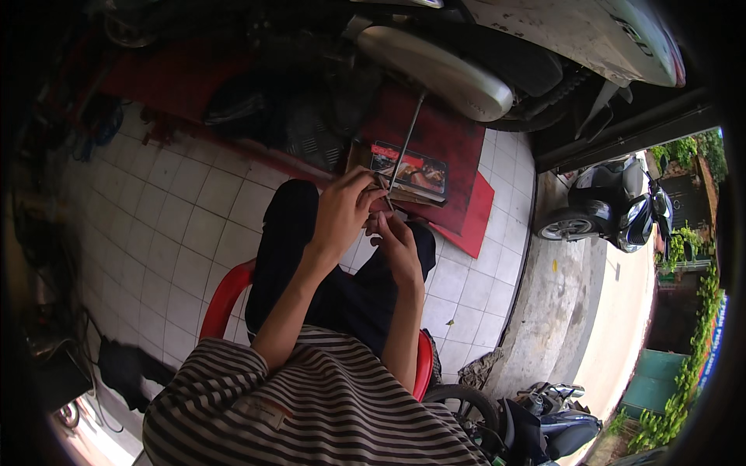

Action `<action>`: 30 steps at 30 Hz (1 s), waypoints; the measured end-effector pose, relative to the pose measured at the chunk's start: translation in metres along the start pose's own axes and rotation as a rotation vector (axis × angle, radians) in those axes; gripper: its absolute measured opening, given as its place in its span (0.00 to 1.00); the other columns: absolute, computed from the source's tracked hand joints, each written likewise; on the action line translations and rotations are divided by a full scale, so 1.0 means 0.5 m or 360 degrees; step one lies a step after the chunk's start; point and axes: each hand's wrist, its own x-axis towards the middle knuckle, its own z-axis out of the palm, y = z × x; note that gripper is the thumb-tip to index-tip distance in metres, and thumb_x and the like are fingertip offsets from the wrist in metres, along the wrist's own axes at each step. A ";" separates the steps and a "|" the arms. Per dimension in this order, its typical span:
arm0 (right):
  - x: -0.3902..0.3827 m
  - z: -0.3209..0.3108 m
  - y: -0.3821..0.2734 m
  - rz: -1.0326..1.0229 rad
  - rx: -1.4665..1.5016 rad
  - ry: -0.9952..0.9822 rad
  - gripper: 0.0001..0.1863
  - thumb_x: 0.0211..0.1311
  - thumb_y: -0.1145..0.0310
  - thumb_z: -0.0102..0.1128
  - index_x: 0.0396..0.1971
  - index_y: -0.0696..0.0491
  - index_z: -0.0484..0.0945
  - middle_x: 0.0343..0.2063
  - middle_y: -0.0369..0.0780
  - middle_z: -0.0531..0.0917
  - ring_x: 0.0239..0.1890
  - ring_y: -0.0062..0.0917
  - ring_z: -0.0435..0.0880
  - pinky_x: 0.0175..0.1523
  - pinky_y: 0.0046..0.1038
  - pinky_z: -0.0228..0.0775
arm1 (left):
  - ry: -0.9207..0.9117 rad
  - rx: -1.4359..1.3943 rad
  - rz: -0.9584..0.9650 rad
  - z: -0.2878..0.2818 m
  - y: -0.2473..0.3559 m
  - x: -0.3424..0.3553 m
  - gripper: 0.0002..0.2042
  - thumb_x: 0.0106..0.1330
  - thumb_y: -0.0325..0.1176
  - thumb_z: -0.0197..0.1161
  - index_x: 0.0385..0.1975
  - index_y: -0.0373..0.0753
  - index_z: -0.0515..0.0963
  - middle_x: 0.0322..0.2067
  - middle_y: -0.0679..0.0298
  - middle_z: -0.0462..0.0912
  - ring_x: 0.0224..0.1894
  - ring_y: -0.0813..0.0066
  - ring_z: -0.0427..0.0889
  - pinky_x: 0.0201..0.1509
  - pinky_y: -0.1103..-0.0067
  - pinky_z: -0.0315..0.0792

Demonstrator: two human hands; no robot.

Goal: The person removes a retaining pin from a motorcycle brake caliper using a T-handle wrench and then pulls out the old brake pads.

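My left hand [340, 213] is raised over my lap, its fingers pinched around the lower end of a thin grey rod or cable [407, 144]. That rod slants up toward the motorbike [435, 66], where its upper end meets the dark underside. Just to the right and nearer me, my right hand [396, 245] has its fingertips pressed together below the left fingers. A short thin piece [389, 203] shows between the two hands; its kind is too small to tell. Behind the hands, a flat box or booklet with a printed picture [416, 172] lies on the red platform [464, 175].
I sit on a red plastic chair [221, 304] over a white tiled floor [183, 210]. A metal plate with slots [309, 140] lies left of the box. Parked motorbikes stand outside [614, 206] and at the lower right [544, 427]. Dark cables [89, 342] hang at the left.
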 end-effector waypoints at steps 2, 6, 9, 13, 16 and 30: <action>-0.011 -0.026 0.001 -0.0040 -0.0496 0.0054 0.17 0.75 0.63 0.59 0.53 0.59 0.72 0.48 0.43 0.82 0.40 0.21 0.80 0.46 0.23 0.71 | 0.0019 0.0170 0.0129 0.009 0.001 0.004 0.07 0.62 0.23 0.67 0.39 0.35 0.83 0.35 0.63 0.84 0.37 0.62 0.85 0.41 0.69 0.74; -0.025 0.001 -0.045 -0.0518 -0.0201 0.0437 0.17 0.77 0.66 0.54 0.58 0.59 0.68 0.48 0.42 0.81 0.38 0.21 0.80 0.47 0.24 0.72 | 0.0028 0.0307 0.0310 0.024 0.011 -0.002 0.05 0.62 0.27 0.67 0.37 0.38 0.83 0.36 0.66 0.84 0.43 0.63 0.79 0.52 0.65 0.68; -0.029 0.054 -0.115 -0.0733 -0.0149 0.0597 0.15 0.74 0.69 0.58 0.55 0.58 0.72 0.45 0.42 0.82 0.39 0.22 0.84 0.45 0.25 0.74 | -0.0006 0.0308 0.0325 0.031 0.005 -0.008 0.07 0.60 0.25 0.67 0.37 0.38 0.83 0.37 0.66 0.84 0.44 0.63 0.79 0.53 0.65 0.67; -0.013 0.063 -0.127 -0.0975 -0.1090 0.1009 0.07 0.70 0.71 0.63 0.43 0.58 0.81 0.38 0.42 0.84 0.32 0.27 0.86 0.38 0.28 0.76 | 0.0020 0.0354 0.0377 0.048 0.009 -0.011 0.08 0.58 0.23 0.68 0.37 0.37 0.83 0.36 0.65 0.84 0.43 0.62 0.80 0.50 0.67 0.70; -0.011 0.069 -0.131 -0.1059 -0.1228 0.1135 0.06 0.69 0.72 0.63 0.40 0.59 0.82 0.31 0.42 0.85 0.31 0.30 0.88 0.37 0.28 0.77 | 0.0003 0.0300 0.0312 0.045 0.003 -0.013 0.10 0.58 0.25 0.70 0.39 0.37 0.81 0.38 0.64 0.84 0.44 0.61 0.79 0.50 0.66 0.70; -0.005 0.003 -0.083 -0.1042 -0.0096 0.1173 0.13 0.79 0.63 0.51 0.44 0.60 0.74 0.35 0.40 0.83 0.34 0.20 0.83 0.40 0.21 0.77 | -0.0385 -0.0228 -0.0335 -0.003 -0.108 -0.025 0.05 0.65 0.23 0.67 0.39 0.35 0.81 0.35 0.60 0.85 0.37 0.71 0.84 0.39 0.75 0.74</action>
